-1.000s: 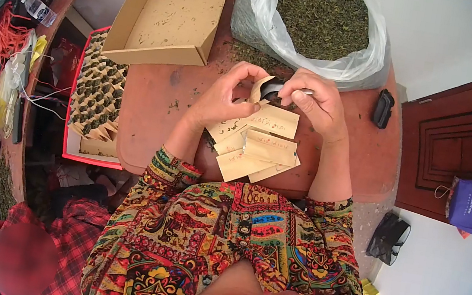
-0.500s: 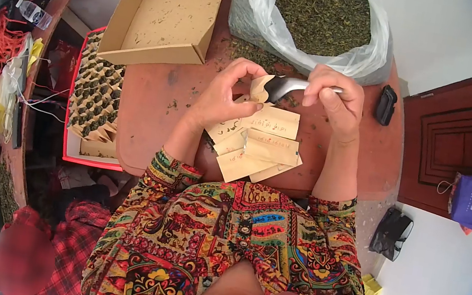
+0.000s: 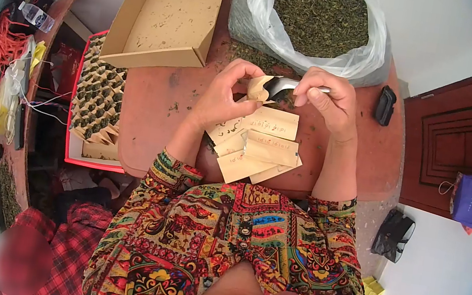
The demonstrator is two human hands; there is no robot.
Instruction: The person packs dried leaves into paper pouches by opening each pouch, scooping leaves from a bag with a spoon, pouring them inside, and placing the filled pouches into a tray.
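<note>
Between the thumb and fingers of my left hand (image 3: 227,94) is a small tan paper packet (image 3: 258,88), its mouth held open toward the right. My right hand (image 3: 329,100) grips the handle of a metal spoon (image 3: 285,85), whose dark bowl end is at the packet's mouth. How much is inside the packet is hidden. Below my hands, several flat paper packets with printed marks (image 3: 271,148) overlap on the reddish table (image 3: 155,117). Just behind my hands stands a clear plastic bag (image 3: 254,28) full of dried green leaves (image 3: 319,16).
An open cardboard box (image 3: 173,16) with leaf crumbs stands at the back left. Left of the table, a red-edged box (image 3: 100,94) holds rows of filled packets. A black object (image 3: 384,105) lies at the right edge. Another person in a red checked shirt (image 3: 78,246) is at lower left.
The spoon first drew back to the right, showing more of its length, then shifted slightly left toward the packet with my right hand. My left hand keeps its hold on the packet.
</note>
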